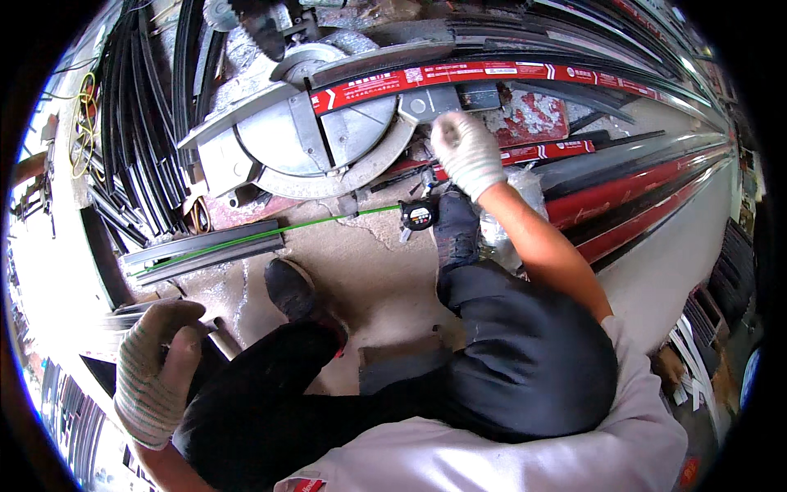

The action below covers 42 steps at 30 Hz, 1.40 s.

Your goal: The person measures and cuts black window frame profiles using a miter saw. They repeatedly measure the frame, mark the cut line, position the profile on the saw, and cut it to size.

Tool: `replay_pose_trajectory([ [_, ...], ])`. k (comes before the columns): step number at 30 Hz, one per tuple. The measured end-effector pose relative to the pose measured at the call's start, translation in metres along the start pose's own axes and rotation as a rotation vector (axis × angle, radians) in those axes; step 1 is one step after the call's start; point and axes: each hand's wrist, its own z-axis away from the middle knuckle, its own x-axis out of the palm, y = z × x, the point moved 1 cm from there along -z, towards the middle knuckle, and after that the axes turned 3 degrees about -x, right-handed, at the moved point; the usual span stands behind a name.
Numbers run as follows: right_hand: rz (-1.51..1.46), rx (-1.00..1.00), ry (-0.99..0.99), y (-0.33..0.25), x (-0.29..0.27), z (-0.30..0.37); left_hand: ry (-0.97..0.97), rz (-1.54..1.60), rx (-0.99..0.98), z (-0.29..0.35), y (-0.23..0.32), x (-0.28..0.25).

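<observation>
My right hand, in a white knit glove, is closed in a fist beside the mitre saw's turntable; whatever its fingers hold, if anything, is hidden. A dark profile with red printed film lies against the saw's fence, just beyond that hand. Near my right foot is a black tape measure. Its green blade runs left over short grey profiles. At the lower left, my left hand, in a striped glove, is loosely curled beside my knee, thumb apart from the fingers, no object visible in it.
The saw's dark blade is raised at the top. Bundles of black profiles stand at the far left; long red-filmed profiles lie to the right. A yellow cable hangs left. Clear plastic wrap lies by my right forearm.
</observation>
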Motion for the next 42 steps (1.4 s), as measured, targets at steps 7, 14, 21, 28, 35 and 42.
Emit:
replay_pose_trajectory([
  [7,-0.799,0.703,0.326,0.052,-0.042,-0.077,-0.021,0.002,-0.055,-0.002,0.0,-0.007],
  [14,-1.189,0.86,0.301,0.098,-0.042,-0.118,-0.023,0.008,0.044,-0.008,-0.012,-0.01],
  [21,-1.273,0.872,0.335,0.097,-0.038,-0.122,-0.001,0.041,0.014,-0.011,-0.021,-0.013],
  [28,-1.303,0.837,0.371,0.078,-0.05,-0.101,0.021,0.031,0.132,-0.021,-0.057,-0.022],
  [35,-1.245,0.875,0.318,0.043,-0.06,-0.065,0.141,0.267,0.158,-0.076,-0.08,-0.017],
  [42,-1.2,0.894,0.22,0.023,-0.073,-0.01,-0.046,0.923,-0.092,-0.176,-0.121,0.071],
])
